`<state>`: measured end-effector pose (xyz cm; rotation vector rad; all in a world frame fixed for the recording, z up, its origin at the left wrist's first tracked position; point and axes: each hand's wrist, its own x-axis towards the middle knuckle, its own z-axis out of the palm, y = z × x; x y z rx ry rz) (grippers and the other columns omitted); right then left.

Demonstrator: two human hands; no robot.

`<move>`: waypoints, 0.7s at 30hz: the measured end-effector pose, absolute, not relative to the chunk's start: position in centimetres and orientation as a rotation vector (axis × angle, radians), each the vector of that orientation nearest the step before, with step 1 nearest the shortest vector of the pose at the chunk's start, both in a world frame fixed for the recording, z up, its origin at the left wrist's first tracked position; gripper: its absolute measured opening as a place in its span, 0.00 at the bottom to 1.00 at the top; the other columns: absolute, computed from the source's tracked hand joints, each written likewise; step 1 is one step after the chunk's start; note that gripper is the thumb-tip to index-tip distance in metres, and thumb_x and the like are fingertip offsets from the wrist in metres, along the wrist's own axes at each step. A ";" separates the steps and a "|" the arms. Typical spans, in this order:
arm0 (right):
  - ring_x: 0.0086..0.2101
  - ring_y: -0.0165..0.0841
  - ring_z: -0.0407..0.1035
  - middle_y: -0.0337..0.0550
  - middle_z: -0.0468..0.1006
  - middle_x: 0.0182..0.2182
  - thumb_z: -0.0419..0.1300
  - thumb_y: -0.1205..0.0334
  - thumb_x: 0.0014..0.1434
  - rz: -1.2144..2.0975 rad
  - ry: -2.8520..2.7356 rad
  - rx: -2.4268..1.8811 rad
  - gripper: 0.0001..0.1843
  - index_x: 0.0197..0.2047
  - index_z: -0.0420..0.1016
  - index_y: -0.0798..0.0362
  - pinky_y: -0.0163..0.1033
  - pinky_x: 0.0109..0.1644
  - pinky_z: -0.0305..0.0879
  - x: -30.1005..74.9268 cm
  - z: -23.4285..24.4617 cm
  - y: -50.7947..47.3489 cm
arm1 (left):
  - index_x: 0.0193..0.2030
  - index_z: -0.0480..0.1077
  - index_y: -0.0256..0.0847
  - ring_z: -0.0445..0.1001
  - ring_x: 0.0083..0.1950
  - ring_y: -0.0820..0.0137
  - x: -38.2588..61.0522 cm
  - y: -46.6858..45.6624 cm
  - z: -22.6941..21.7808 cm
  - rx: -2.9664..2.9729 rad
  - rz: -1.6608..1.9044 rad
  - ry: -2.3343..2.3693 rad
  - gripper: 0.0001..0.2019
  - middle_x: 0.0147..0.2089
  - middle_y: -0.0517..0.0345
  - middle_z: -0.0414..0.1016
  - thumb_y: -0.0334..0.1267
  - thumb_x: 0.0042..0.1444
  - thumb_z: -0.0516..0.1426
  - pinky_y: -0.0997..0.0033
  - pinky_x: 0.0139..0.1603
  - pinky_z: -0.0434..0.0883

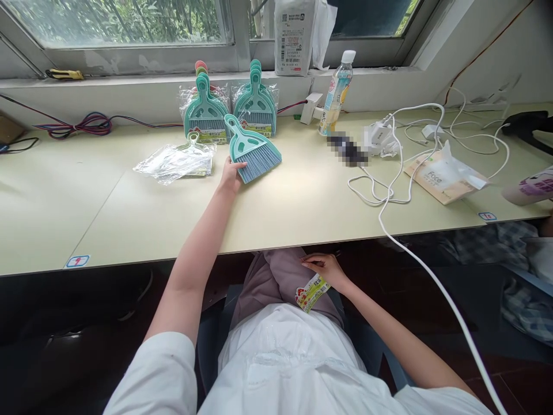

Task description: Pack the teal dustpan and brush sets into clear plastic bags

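Observation:
A small teal dustpan and brush set point(254, 153) is gripped at its left edge by my left hand point(232, 174), tilted over the table with the grey bristles toward me. My right hand point(327, 269) is low over my lap, its fingers curled around the upper end of a printed yellow-green label card point(311, 293). Left of my left hand lies a clear plastic bag point(168, 162) with a pale green handle and a label showing in it. Behind, bagged dustpan sets point(206, 109) and more bagged sets point(256, 104) lean against the wall.
A drink bottle point(337, 95) stands near the wall. White cables point(389, 202) run across the right side and hang over the front edge, beside a tissue pack point(447, 173). Coiled dark wires point(82, 125) lie at the left. A yellow cutter point(64, 74) rests on the sill.

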<state>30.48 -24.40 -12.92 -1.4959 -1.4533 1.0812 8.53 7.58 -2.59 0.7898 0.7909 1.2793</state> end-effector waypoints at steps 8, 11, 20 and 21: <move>0.42 0.41 0.76 0.45 0.81 0.41 0.63 0.53 0.55 1.062 -1.466 -1.509 0.10 0.33 0.82 0.49 0.41 0.37 0.71 30.7 -12.9 -24.3 | 0.52 0.63 0.45 0.75 0.48 0.60 8.5 7.7 -2.8 0.789 1.262 0.800 0.32 0.42 0.56 0.76 0.21 0.38 0.58 0.56 0.50 0.75; 0.43 0.42 0.76 0.45 0.81 0.41 0.63 0.52 0.55 1.059 -1.463 -1.506 0.11 0.32 0.82 0.49 0.41 0.38 0.72 30.7 -12.8 -24.2 | 0.53 0.63 0.46 0.75 0.49 0.59 8.5 7.7 -2.8 0.795 1.264 0.807 0.32 0.44 0.56 0.76 0.22 0.38 0.58 0.55 0.51 0.74; 0.40 0.41 0.76 0.44 0.82 0.36 0.62 0.50 0.54 1.069 -1.440 -1.507 0.13 0.34 0.82 0.49 0.42 0.41 0.72 31.2 -12.8 -24.0 | 0.48 0.64 0.44 0.73 0.52 0.56 8.5 7.6 -2.7 0.787 1.268 0.818 0.29 0.45 0.54 0.75 0.22 0.36 0.59 0.52 0.55 0.72; 0.39 0.41 0.77 0.43 0.82 0.36 0.62 0.50 0.54 1.068 -1.434 -1.524 0.13 0.33 0.82 0.49 0.42 0.41 0.72 31.3 -12.7 -24.0 | 0.48 0.64 0.44 0.73 0.53 0.56 8.6 7.6 -2.6 0.785 1.267 0.820 0.29 0.45 0.53 0.75 0.22 0.35 0.59 0.52 0.55 0.72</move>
